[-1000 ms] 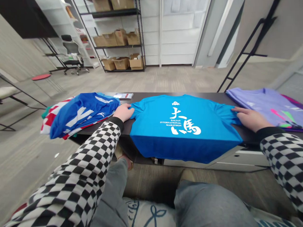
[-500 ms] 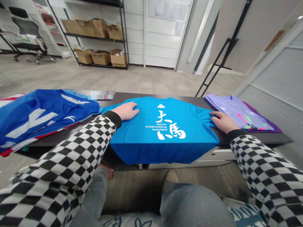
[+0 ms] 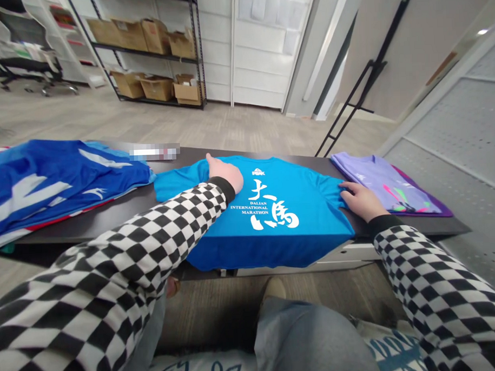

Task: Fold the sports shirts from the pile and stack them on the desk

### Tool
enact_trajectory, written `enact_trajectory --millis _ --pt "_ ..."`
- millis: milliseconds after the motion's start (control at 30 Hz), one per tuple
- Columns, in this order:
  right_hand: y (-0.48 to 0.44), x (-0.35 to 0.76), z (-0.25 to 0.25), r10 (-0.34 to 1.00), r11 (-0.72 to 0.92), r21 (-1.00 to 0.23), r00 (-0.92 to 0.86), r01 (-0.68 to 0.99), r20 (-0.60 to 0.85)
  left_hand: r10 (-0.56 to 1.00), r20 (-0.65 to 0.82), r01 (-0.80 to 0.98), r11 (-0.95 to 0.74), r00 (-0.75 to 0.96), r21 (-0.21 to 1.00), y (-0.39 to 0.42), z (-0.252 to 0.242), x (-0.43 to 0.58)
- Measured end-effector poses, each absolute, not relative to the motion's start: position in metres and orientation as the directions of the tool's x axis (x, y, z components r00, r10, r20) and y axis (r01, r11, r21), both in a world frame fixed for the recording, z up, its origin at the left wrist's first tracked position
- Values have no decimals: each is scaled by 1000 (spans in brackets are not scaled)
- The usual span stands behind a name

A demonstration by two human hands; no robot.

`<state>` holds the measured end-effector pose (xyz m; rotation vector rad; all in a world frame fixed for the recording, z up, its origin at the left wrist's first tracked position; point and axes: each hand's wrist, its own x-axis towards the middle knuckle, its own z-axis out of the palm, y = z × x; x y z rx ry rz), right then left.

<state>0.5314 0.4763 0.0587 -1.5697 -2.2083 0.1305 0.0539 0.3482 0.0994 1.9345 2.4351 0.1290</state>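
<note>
A bright blue T-shirt (image 3: 258, 250) lies spread over the dark table, its lower part hanging over the front edge. White lettering, "Dalian International Marathon", stands on it. My left hand (image 3: 226, 173) is at the shirt's left shoulder, near the collar. Its fingers look curled down at the cloth and are mostly hidden behind the hand, with one digit pointing up. The left sleeve stretches out flat beyond it. My right hand (image 3: 364, 200) rests at the edge of the bunched right sleeve, with fingertips touching it and a gap between the digits.
Several jerseys, a blue one (image 3: 64, 178) on top, are heaped on the left. A folded lavender shirt (image 3: 372, 173) lies over a purple one on the right. A blurred-out item (image 3: 155, 152) sits near the table's far edge. Beyond are a box shelf (image 3: 145, 54) and a black stand (image 3: 350, 109).
My left hand has moved right and away from me, from lying flat by the left sleeve to the shoulder near the collar. My right hand stays at the right sleeve. The view has shifted slightly.
</note>
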Motion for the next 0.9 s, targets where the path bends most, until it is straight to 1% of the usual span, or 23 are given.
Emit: enact_trajectory --millis 100,167,233,333,433,533,600,733,800,867,900 --pt "474 529 60 918 354 -310 -263 883 298 987 58 986 147 -152 77 361 97 91" --pt "472 527 62 920 348 -310 -259 885 294 998 54 988 24 -33 151 374 96 110" --pt "470 525 63 922 347 -307 -262 886 286 999 13 974 -38 36 221 387 93 121" --pt "467 523 64 920 353 -302 -270 885 285 998 -46 965 -37 51 258 403 81 123" --pt "467 523 64 920 352 -315 -263 881 292 999 -15 965 -43 49 257 409 68 120" --pt "469 523 63 918 356 -331 -260 874 300 998 26 960 -56 50 274 409 67 119" --pt "469 523 62 917 360 -341 -263 868 299 999 35 941 -9 -3 339 407 75 118" --pt "468 520 65 922 363 -360 -274 859 274 969 13 825 202 -245 527 383 105 90" --pt "468 520 67 924 358 -367 -272 858 268 942 75 763 218 -328 608 346 115 61" --pt "468 520 68 927 349 -374 -259 859 270 904 157 696 186 -397 693 285 115 30" --pt "468 521 68 929 342 -378 -250 860 272 875 164 645 197 -455 738 246 110 17"
